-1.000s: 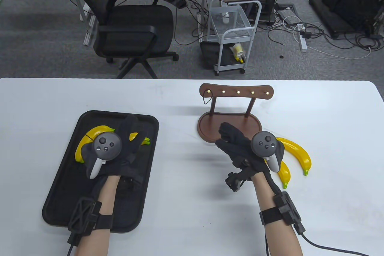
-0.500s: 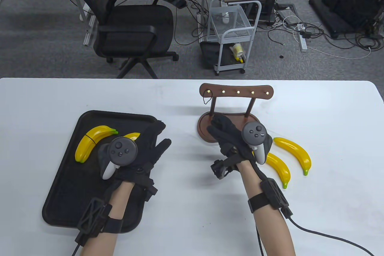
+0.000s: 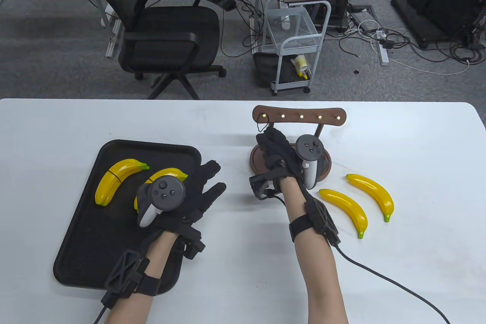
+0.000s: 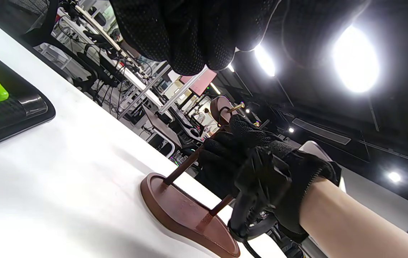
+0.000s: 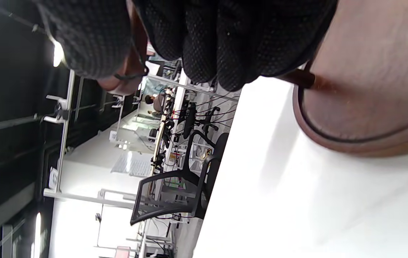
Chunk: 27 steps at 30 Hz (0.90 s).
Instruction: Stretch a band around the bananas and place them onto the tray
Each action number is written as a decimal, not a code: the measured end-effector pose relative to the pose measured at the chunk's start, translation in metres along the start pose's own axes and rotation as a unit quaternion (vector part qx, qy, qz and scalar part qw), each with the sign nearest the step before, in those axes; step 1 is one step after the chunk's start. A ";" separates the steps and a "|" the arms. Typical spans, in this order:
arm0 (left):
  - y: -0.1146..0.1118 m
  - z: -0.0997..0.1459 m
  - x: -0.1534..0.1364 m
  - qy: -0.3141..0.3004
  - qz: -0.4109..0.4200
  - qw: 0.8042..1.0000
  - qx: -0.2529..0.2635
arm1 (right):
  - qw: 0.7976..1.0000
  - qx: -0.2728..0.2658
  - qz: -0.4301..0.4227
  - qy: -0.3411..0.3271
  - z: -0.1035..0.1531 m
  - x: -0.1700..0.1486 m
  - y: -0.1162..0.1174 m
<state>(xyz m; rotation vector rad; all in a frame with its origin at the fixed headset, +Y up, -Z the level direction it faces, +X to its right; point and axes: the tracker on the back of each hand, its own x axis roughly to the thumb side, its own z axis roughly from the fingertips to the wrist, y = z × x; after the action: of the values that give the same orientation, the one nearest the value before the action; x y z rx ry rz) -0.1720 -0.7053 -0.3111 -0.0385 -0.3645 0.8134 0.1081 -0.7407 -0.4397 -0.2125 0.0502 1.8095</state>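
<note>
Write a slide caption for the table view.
Right hand reaches the band on the rack; banded bananas on tray.

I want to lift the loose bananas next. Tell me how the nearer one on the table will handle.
The nearer banana looks glossy and moulded, probably hard plastic, so likely stiff, light and somewhat slippery in a glove. Its curved body lies flat on the table, so a push would likely spin it, not roll it. It lies apart from the other banana, leaving room for fingers.

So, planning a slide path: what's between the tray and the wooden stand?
Only the left hand over bare table, in the table view.
</note>
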 end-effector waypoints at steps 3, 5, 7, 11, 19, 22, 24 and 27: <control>0.000 0.000 0.000 0.001 0.004 1.000 -0.001 | 0.999 0.006 -0.036 0.013 -0.005 -0.004 0.004; 0.000 0.000 0.000 0.003 0.002 1.000 -0.002 | 0.998 0.008 -0.059 0.014 -0.007 -0.005 0.007; 0.000 0.000 -0.001 0.005 0.002 1.000 -0.003 | 0.997 0.003 -0.069 0.023 -0.008 -0.006 0.008; 0.000 0.001 -0.002 0.008 0.004 1.000 -0.001 | 0.995 0.002 -0.091 0.032 -0.009 -0.004 0.009; 0.000 0.001 -0.002 0.009 0.003 1.000 -0.004 | 0.996 -0.012 -0.086 0.030 -0.010 0.000 0.004; 0.001 0.001 -0.002 0.009 0.004 1.000 -0.002 | 0.995 -0.013 -0.091 0.024 -0.007 0.003 0.001; 0.001 0.001 -0.002 0.010 0.005 1.000 -0.001 | 0.995 -0.016 -0.093 0.018 -0.005 0.007 -0.001; 0.001 0.001 -0.002 0.010 0.006 1.000 -0.001 | 0.996 -0.019 -0.090 0.010 -0.002 0.014 -0.005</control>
<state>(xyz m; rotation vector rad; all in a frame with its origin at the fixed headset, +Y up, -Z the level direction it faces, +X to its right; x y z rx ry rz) -0.1747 -0.7062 -0.3113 -0.0506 -0.3465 0.8234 0.1099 -0.7266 -0.4435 -0.2544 0.0116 1.6295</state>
